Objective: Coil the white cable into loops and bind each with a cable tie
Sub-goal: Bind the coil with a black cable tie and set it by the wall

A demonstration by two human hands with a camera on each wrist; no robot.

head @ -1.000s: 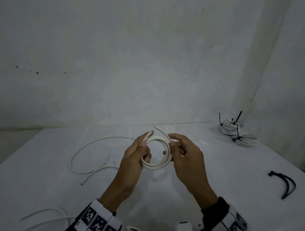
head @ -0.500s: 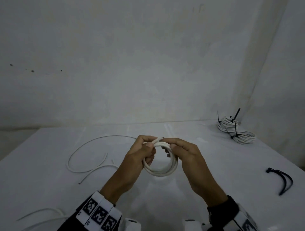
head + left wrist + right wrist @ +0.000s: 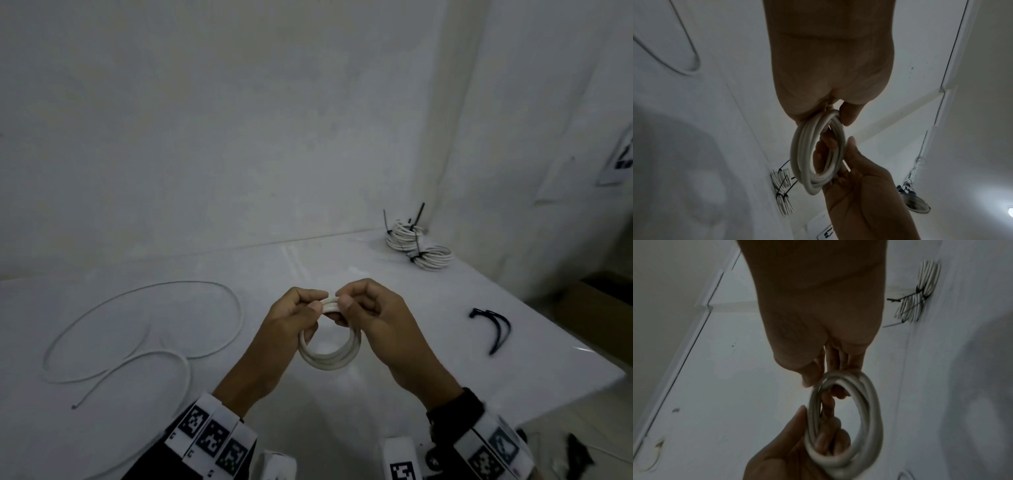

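A small coil of white cable [image 3: 329, 358] hangs above the white table [image 3: 342, 421], held at its top by both hands. My left hand [image 3: 317, 308] pinches the top strands from the left, thumb towards me. My right hand [image 3: 342, 305] pinches the same spot from the right, its fingers curled round the strands. In the left wrist view the coil [image 3: 803, 155] hangs from my left hand [image 3: 840, 116] and the right hand [image 3: 844, 178] holds its far side. The right wrist view shows the coil [image 3: 869, 410] with left-hand fingers [image 3: 824, 443] through it. No tie is on this coil.
Loose white cables [image 3: 144, 329] lie on the table's left side. Two coils bound with black ties [image 3: 419, 248] sit at the back right corner. Loose black cable ties [image 3: 495, 329] lie near the right edge. A cardboard box [image 3: 596, 308] stands beyond that edge.
Both hands have moved from the coil's sides to pinch its top together. The free cable end that stuck up is no longer visible. The coil now hangs below the fingers.
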